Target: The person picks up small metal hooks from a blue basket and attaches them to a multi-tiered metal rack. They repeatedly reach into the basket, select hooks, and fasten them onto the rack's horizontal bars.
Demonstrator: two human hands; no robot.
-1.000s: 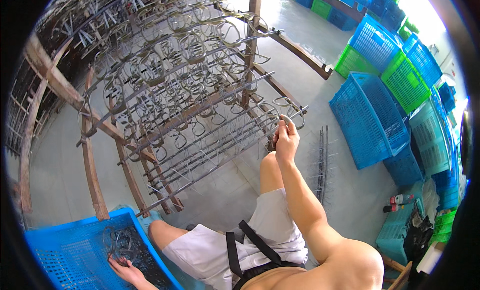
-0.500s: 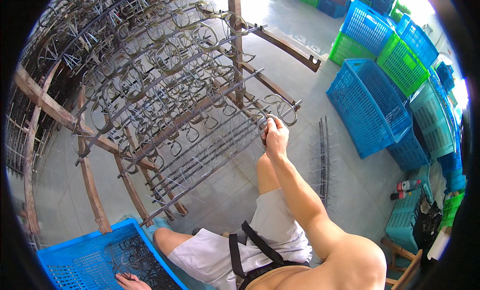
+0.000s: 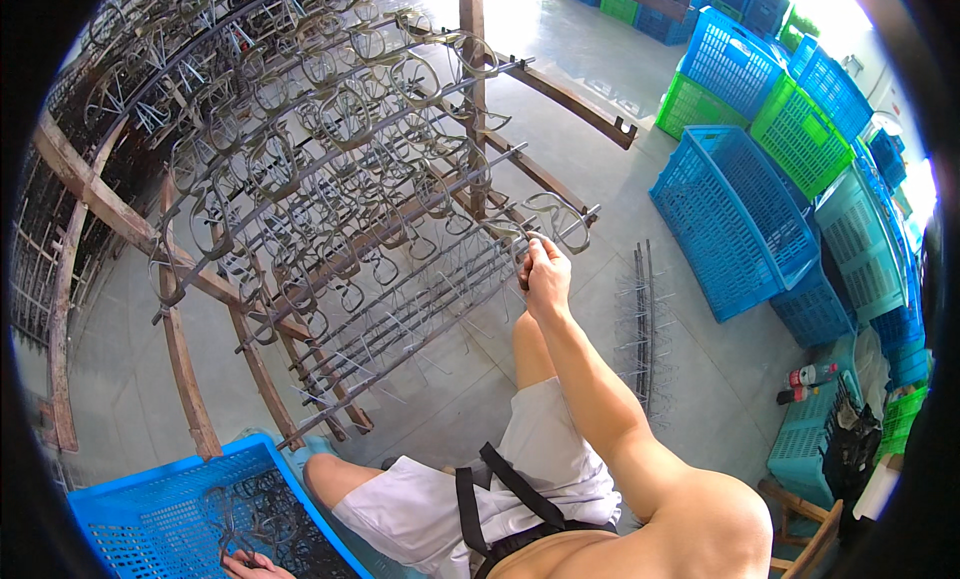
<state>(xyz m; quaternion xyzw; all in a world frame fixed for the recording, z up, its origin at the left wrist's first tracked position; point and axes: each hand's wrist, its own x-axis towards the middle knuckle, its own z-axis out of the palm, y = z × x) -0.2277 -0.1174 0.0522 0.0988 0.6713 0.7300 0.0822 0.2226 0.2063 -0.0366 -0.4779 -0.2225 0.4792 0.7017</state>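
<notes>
My right hand (image 3: 546,273) reaches out to the near right end of a rod on the rack. Its fingers are closed on an eyeglass frame (image 3: 519,243), and just beyond it a pale frame (image 3: 556,213) hangs at the rod's end. Low at the left, my left hand (image 3: 250,566) is at a blue basket (image 3: 130,514), partly cut off by the lower edge. Its fingers curl around a dark eyeglass frame (image 3: 236,556) at the edge of a tangled heap of dark frames (image 3: 285,514). The exact grip there is partly hidden.
A brown rack (image 3: 472,99) carries several rods hung with eyeglass frames. Lower rods (image 3: 400,324) bear bare wire prongs. More pronged rods (image 3: 645,329) lie on the floor at right. Blue crates (image 3: 735,219) and green crates (image 3: 803,129) are stacked beyond. A wooden stool (image 3: 815,539) stands near me.
My left hand has shifted slightly left and down in the basket, and its fingers have curled around a dark frame. My right hand stays nearly in place at the rod's end.
</notes>
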